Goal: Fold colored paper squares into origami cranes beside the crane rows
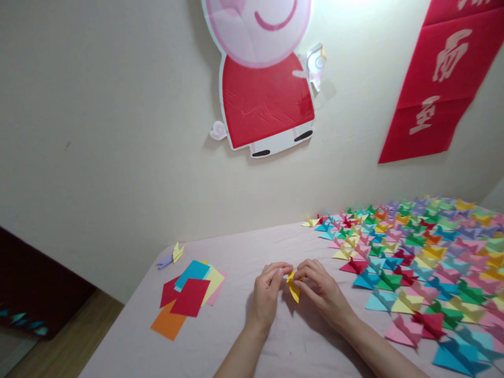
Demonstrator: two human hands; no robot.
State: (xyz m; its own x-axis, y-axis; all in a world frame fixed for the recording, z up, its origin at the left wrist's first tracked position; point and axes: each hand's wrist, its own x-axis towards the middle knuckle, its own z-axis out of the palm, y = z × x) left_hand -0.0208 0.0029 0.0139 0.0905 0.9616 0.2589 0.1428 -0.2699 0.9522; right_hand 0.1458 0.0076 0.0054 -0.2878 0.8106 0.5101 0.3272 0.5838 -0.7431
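Note:
A small folded piece of yellow paper [294,290] is held up between my two hands, just above the pale pink cloth. My left hand [268,289] pinches its left edge between thumb and fingers. On the other side, my right hand [318,283] grips it with thumb and fingertips, covering part of it. The finer folds are too small to make out. To the right, many folded paper cranes [433,254] in mixed colours stand in close rows.
Loose square sheets [191,297] in red, blue, orange, yellow and pink overlap on the cloth-covered surface [129,336] at left. Behind them lie a pale yellow folded piece [178,253] and a purple one [165,261]. The wall [118,131] borders the back, with a cartoon pig cutout [268,100] on it.

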